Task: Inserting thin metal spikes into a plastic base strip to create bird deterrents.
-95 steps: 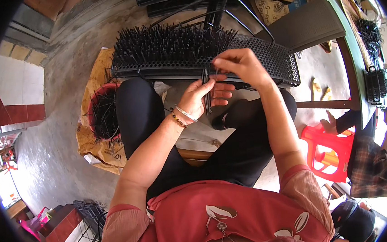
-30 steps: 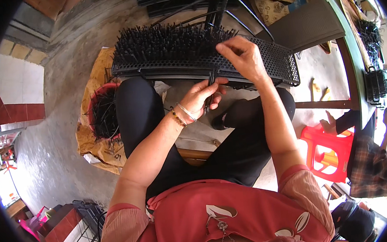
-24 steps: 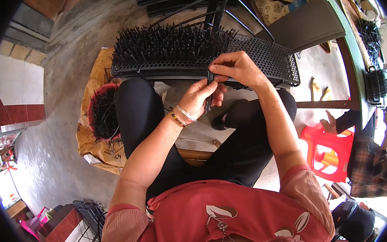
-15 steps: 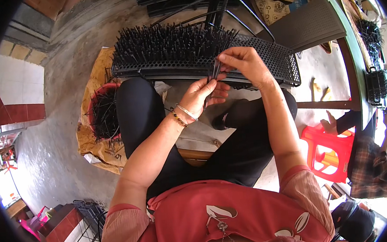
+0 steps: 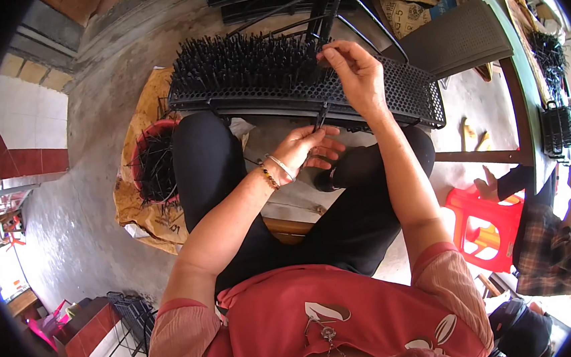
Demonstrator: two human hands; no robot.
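Note:
A long black perforated tray (image 5: 386, 93) lies across in front of my knees. Thin black sticks (image 5: 243, 64) stand upright, densely packed, in the holes of its left and middle part. My left hand (image 5: 309, 151) is just below the tray's near edge, thumb and forefinger closed on a small bunch of black sticks (image 5: 321, 115), the other fingers loosely curled. Over the tray, my right hand (image 5: 360, 78) has its thumb and forefinger pinched at the right end of the standing rows. Whatever sits between those fingertips is too small to make out.
At the left, a red basin (image 5: 153, 159) full of black sticks stands on a brown sack (image 5: 130, 204). A dark metal frame (image 5: 370, 21) and a grey perforated sheet (image 5: 456, 41) are beyond the tray. On the right are a red stool (image 5: 468, 238) and another person (image 5: 553, 251).
My right hand has moved up and away from my left hand to the standing sticks. My left hand stays below the tray with the bunch.

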